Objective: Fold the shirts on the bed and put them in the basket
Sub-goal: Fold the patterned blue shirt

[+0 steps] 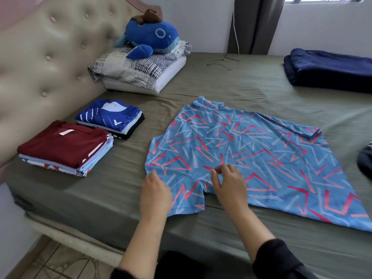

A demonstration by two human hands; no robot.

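Observation:
A light-blue shirt with red and grey zigzags (251, 156) lies spread flat on the olive bed sheet (112, 198), its far sleeve folded in. My left hand (156, 195) rests on the near sleeve at the shirt's left edge, fingers curled over the cloth. My right hand (229, 184) is on the shirt's body beside that sleeve, thumb and fingers drawn together at the fabric. Two stacks of folded shirts sit to the left: one topped by a maroon shirt (64, 144), one topped by a royal-blue shirt (111, 115). No basket is in view.
A pillow (141, 71) with a blue plush whale (150, 37) lies at the tufted headboard (40, 57). A folded navy blanket (330, 71) is at the far right, a dark garment (365, 162) at the right edge, and a thin cable (223, 61) near the curtain.

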